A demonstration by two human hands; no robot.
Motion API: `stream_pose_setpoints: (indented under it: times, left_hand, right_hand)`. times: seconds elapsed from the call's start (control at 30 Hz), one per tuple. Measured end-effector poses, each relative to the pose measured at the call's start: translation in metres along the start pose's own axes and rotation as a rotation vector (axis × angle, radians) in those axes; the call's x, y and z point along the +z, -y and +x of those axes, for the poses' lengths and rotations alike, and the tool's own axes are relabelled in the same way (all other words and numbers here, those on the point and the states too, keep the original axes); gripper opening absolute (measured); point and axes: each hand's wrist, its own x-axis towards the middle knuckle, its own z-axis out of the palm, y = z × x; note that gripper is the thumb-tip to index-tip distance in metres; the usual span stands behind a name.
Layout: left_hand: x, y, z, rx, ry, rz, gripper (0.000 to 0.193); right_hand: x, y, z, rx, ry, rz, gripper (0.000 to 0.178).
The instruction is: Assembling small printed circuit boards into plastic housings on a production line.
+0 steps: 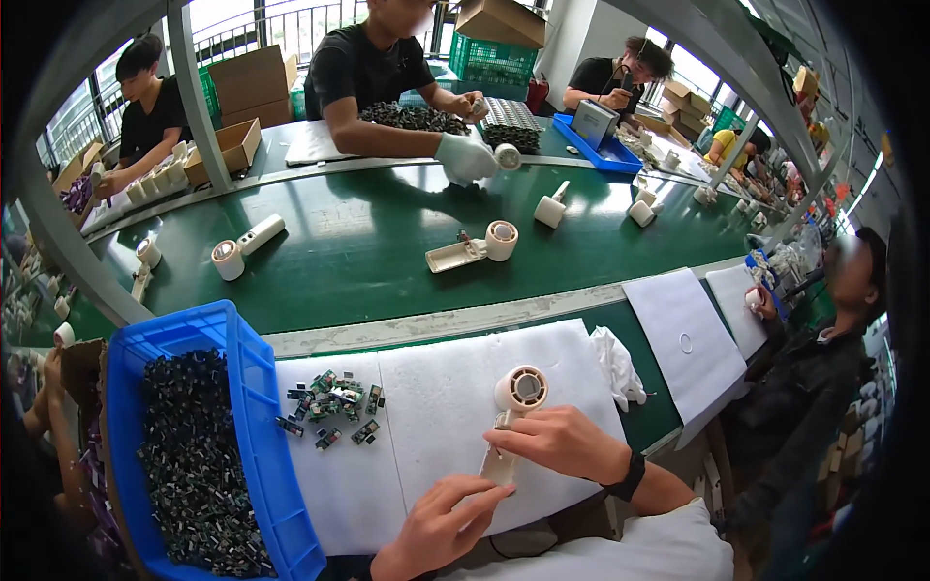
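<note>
On the white foam sheet in front of me lies a cream handheld fan housing [524, 388], its round head pointing away and its opened handle toward me. My right hand [570, 443], with a dark band at the wrist, pinches the handle near the neck. My left hand [448, 523] has its fingers and thumb at the handle's lower end. Whatever lies under the right fingertips is hidden. Left of the housing, several small green circuit boards [334, 399] are scattered on the foam sheet [436, 387].
A deep blue bin [276, 455] full of circuit boards stands at my left. Beyond the bench runs a green conveyor belt [368, 271] carrying more fan housings [499, 241]. A crumpled white cloth [616, 366] lies at the right. Co-workers sit across the belt and at both sides.
</note>
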Motion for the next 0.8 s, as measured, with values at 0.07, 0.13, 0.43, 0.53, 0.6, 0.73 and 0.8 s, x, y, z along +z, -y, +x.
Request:
stream_pose_setpoints:
  times: [0.07, 0.13, 0.43, 0.53, 0.6, 0.73, 0.8]
  left_hand:
    - [-0.001, 0.002, 0.000, -0.024, 0.003, 0.026, 0.047]
    - [-0.003, 0.003, 0.000, -0.047, 0.032, -0.013, 0.047]
    - [-0.003, 0.000, 0.004, -0.175, 0.085, -0.044, 0.041]
    - [-0.003, 0.000, 0.005, -0.193, 0.074, -0.046, 0.041]
    - [-0.004, 0.001, 0.006, -0.198, 0.072, -0.057, 0.041]
    - [-0.008, -0.005, 0.009, -0.219, 0.074, -0.218, 0.028]
    - [-0.012, -0.007, 0.009, -0.225, 0.078, -0.237, 0.029]
  right_hand:
    - [-0.001, 0.004, -0.003, 0.001, 0.007, 0.077, 0.034]
    - [0.001, 0.007, -0.006, -0.017, 0.005, 0.231, 0.029]
    - [0.012, 0.018, -0.010, 0.101, -0.045, 0.342, 0.028]
    - [0.013, 0.020, -0.011, 0.120, -0.068, 0.326, 0.026]
    - [0.011, 0.023, -0.011, 0.136, -0.051, 0.348, 0.027]
    - [0.012, 0.027, -0.015, 0.164, -0.035, 0.416, 0.031]
    - [0.019, 0.030, -0.018, 0.172, -0.062, 0.476, 0.031]
